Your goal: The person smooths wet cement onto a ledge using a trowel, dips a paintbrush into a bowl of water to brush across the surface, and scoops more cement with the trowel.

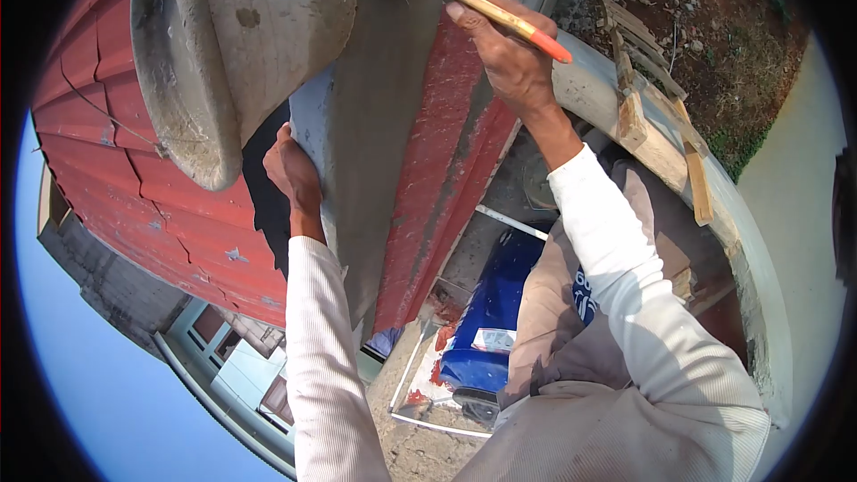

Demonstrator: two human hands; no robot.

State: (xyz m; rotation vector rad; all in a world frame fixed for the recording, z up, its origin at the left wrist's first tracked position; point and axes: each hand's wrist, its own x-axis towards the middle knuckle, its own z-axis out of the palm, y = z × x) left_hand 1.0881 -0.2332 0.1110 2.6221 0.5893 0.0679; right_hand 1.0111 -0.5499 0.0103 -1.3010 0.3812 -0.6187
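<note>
My right hand (518, 58) grips a wooden paintbrush (491, 11) with an orange handle tip. Its pale bristles touch or hang just over the wet-looking grey cement strip (375, 80) at the top. On the left, my left hand (293, 171) rests at the edge of the strip beside a pale bluish face; its fingers are bent and partly hidden, so whether they hold anything does not show. Above that hand is a large cement-stained rounded container (268, 27).
Red metal roofing (178, 205) lies on the left, with a red sloping strip (428, 170) beside the cement. Below are a blue drum (495, 303) and white piping. Wooden pieces (632, 116) rest on a curved concrete edge (750, 277) at right.
</note>
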